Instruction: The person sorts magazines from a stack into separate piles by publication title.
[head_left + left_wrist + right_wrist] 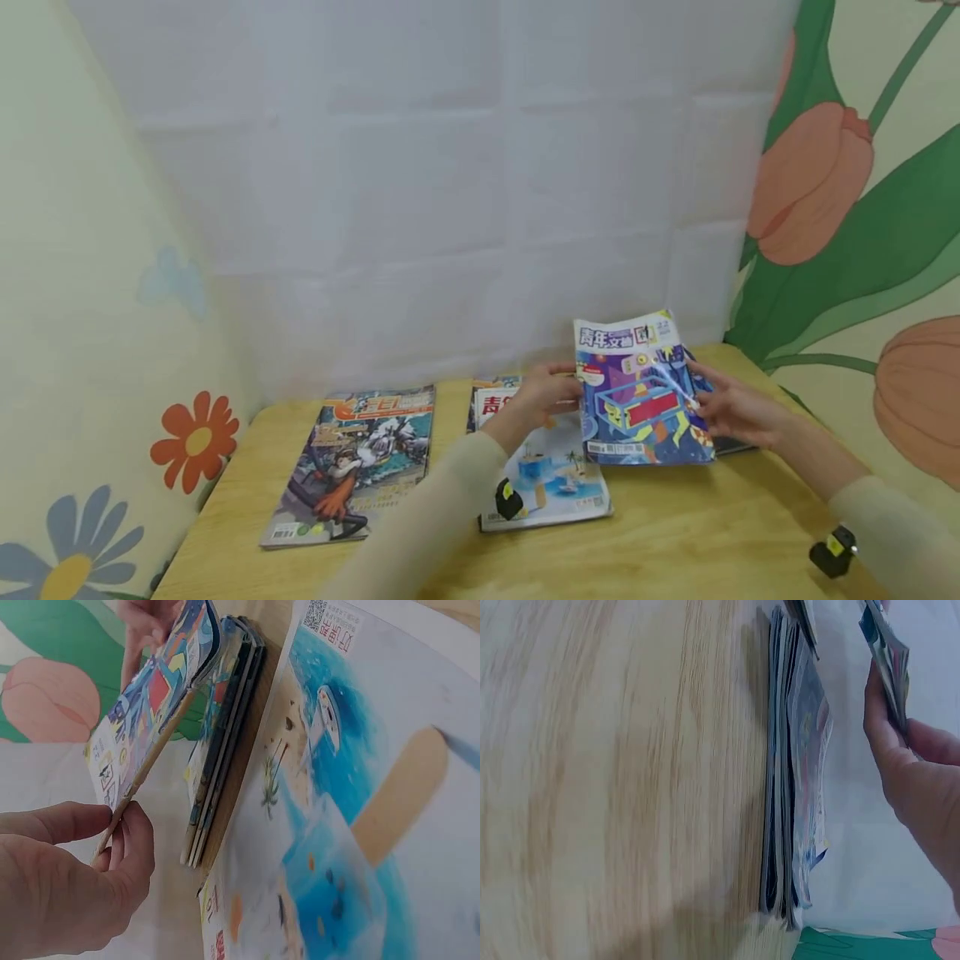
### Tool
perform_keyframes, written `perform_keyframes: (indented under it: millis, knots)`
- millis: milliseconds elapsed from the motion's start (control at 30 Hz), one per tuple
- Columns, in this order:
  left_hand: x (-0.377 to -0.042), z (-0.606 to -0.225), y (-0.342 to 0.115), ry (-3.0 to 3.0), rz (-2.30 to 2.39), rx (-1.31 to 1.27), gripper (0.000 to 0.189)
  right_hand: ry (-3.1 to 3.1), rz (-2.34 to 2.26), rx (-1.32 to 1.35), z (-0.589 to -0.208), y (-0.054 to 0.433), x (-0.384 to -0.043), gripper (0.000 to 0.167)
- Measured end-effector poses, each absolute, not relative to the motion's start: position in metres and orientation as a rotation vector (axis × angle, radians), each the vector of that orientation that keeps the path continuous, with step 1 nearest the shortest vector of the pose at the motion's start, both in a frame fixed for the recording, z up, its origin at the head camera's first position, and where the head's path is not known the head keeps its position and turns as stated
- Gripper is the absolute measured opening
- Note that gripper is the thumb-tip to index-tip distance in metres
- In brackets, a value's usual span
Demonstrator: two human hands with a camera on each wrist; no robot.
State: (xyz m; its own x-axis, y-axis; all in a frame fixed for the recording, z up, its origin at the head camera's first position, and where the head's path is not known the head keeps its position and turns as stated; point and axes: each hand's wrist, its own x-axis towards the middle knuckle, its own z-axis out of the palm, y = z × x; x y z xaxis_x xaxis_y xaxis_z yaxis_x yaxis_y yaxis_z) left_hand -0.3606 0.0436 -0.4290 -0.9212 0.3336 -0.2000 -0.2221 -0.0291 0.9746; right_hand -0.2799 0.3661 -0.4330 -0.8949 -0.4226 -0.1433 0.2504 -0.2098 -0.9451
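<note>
Both hands hold up a purple-and-blue magazine point(645, 392) with a white title band, tilted above the right side of the table. My left hand point(536, 400) pinches its left edge between thumb and fingers, as the left wrist view shows close up. The right hand point(742, 408) grips the opposite edge, thumb on one face and fingers on the other in the right wrist view. Below the raised magazine lies a stack of several magazines point(780, 787), mostly hidden in the head view. A white magazine with a beach picture point(555, 483) lies under my left forearm, partly covering another one.
A comic-style magazine point(367, 467) lies at the left of the wooden table point(660, 542). Behind the table hangs a creased white sheet point(420, 183). Painted flower walls stand at both sides, the right one with large tulips point(813, 183).
</note>
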Motion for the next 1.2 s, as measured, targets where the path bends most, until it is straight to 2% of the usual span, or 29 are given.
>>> perform_keyframes:
  millis: [500, 900, 1200]
  knots:
    - [-0.371, -0.455, 0.112, 1.712, 2.167, 0.053, 0.053, 2.143, -1.856, -0.016, -0.427, 0.402, -0.307, 0.091]
    - [-0.361, -0.464, 0.147, 1.853, 2.138, -0.062, 0.035, 2.355, -1.596, 0.084, -0.431, 0.414, -0.314, 0.084]
    - [-0.355, -0.463, 0.151, 1.946, 2.112, -0.104, 0.026, 2.417, -1.505, 0.066, -0.429, 0.413, -0.323, 0.082]
